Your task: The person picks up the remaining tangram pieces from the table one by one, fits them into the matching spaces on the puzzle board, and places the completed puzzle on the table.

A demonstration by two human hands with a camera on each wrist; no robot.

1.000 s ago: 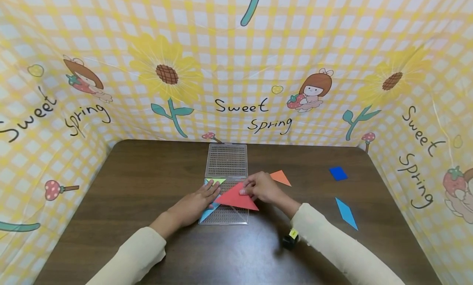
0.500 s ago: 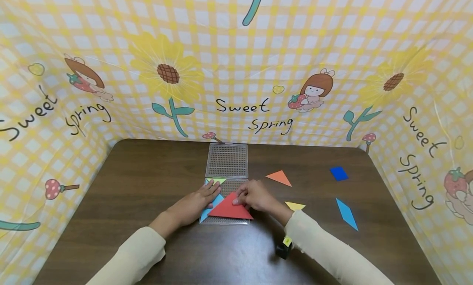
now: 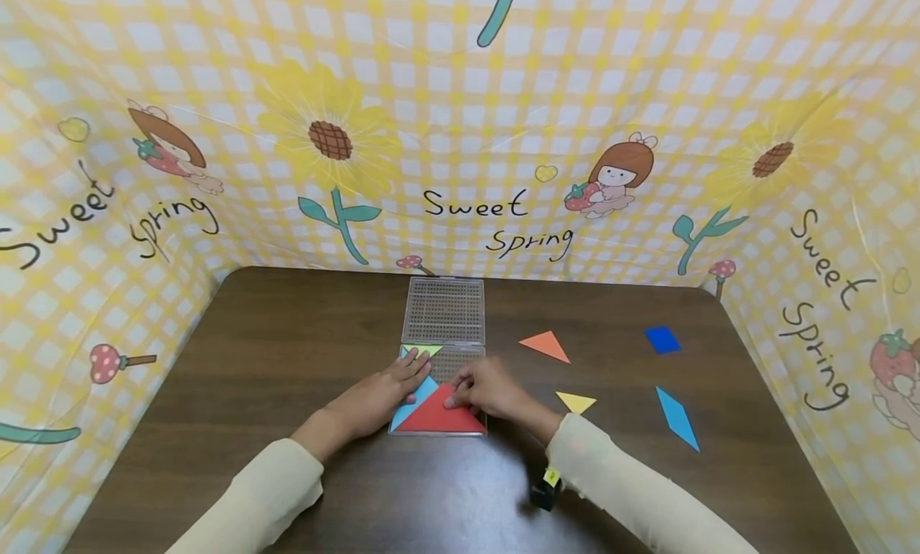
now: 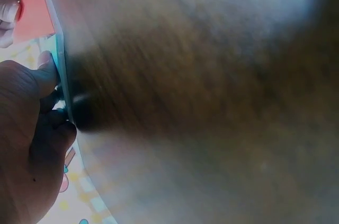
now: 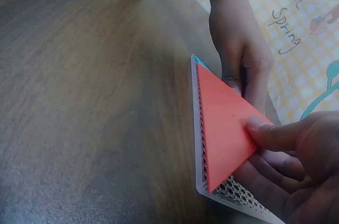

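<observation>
A red triangle tangram piece (image 3: 438, 412) lies over the near half of a clear, perforated hinged case (image 3: 444, 310). My right hand (image 3: 489, 388) pinches its upper right edge; in the right wrist view the thumb (image 5: 267, 133) is on top and other fingers are beneath. Along the case's left side lies a light blue triangle (image 3: 412, 406), partly hidden by my left hand (image 3: 388, 386). That hand rests with its fingers stretched across the blue piece, fingertips at a light green triangle (image 3: 432, 350). The red slanted edge runs along the blue one.
To the right on the brown table (image 3: 302, 314) lie an orange triangle (image 3: 548, 346), a yellow triangle (image 3: 575, 401), a dark blue square (image 3: 662, 339) and a light blue parallelogram (image 3: 677, 418). A patterned cloth (image 3: 460, 139) surrounds the table's back and sides.
My right hand has brought the red triangle down and toward the near left, from tilted above the case to nearly flat in its near half. The left hand has stayed in place.
</observation>
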